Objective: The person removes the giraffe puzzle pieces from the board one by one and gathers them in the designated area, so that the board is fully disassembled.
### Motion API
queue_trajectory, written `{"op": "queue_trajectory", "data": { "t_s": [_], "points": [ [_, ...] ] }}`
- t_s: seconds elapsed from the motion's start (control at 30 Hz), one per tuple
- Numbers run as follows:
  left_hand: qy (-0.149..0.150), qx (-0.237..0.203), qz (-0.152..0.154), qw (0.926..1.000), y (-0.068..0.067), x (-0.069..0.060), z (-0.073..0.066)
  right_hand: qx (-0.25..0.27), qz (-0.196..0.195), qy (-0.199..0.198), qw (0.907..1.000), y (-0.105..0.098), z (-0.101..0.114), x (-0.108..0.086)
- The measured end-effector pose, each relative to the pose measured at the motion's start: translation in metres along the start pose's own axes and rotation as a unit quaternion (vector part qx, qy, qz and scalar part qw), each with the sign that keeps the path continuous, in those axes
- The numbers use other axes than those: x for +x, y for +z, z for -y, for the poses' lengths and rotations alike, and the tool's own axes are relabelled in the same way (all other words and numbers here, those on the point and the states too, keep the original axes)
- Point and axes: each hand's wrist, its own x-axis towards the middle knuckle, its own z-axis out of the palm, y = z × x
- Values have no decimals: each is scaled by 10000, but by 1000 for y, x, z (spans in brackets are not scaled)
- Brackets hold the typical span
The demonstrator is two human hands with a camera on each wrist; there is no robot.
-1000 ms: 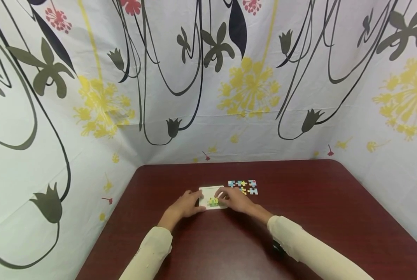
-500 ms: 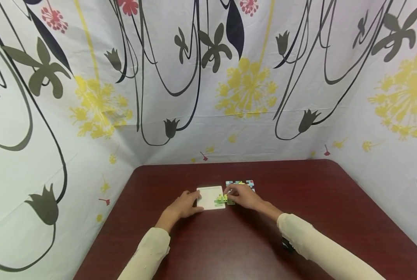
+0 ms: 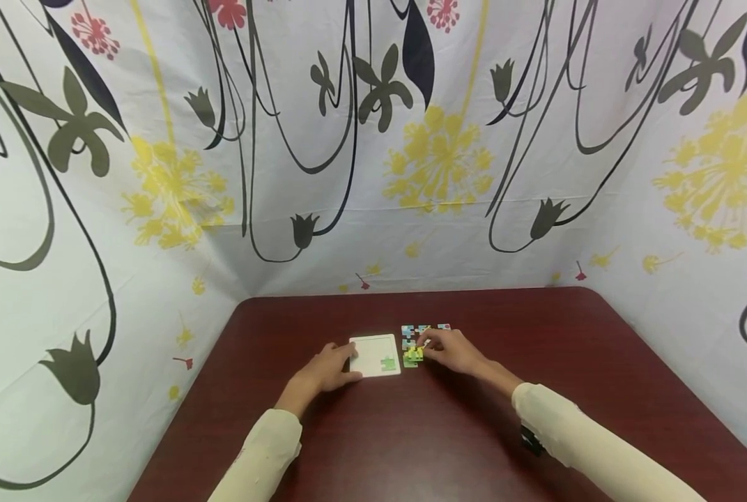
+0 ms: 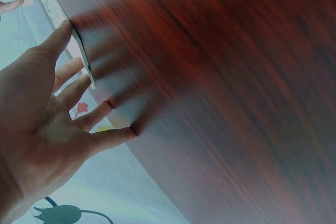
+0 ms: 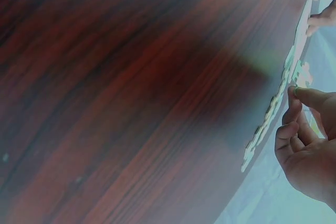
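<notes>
My left hand point(image 3: 325, 368) touches the left side of a white puzzle tray point(image 3: 368, 352); in the left wrist view its fingers are spread, with the thumb and nearest fingers at the tray's edge. One green puzzle piece point(image 3: 388, 364) lies in the tray's lower right corner. Just right of the tray, my right hand point(image 3: 453, 351) pinches a yellow-green puzzle piece point(image 3: 414, 353) between thumb and forefinger; the right wrist view shows that puzzle piece point(image 5: 303, 73) at the fingertips. Below it lies another green piece point(image 3: 410, 363), partly covered.
Several blue and yellow puzzle pieces point(image 3: 407, 331) lie right of the tray, some hidden behind my right hand. The dark red table point(image 3: 373, 439) ends at a flower-printed cloth point(image 3: 323, 188) at the back and sides. A small dark object point(image 3: 530, 440) shows under my right sleeve.
My right hand has carried the yellow-green puzzle piece rightward from the tray to above the loose pieces. The green piece in the tray's corner is now uncovered. My left hand stays at the tray.
</notes>
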Motion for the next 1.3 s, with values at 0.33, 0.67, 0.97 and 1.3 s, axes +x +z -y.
{"op": "queue_trajectory", "data": {
  "t_s": [0.33,0.67,0.97,1.3],
  "points": [
    [-60,-27,-3,10000,-1,-1,-2,-55,-31,23,10000,-9,-9,-13],
    [-78,-27,-1,10000,0,-1,-2,-319,46,264,9991,-6,-16,-18],
    [-59,-20,-2,10000,-1,0,-2,-343,95,268,9990,-6,-16,-20],
    [-27,10,53,10000,0,0,-1,-260,97,141,9995,-3,-13,-14]
  ]
}}
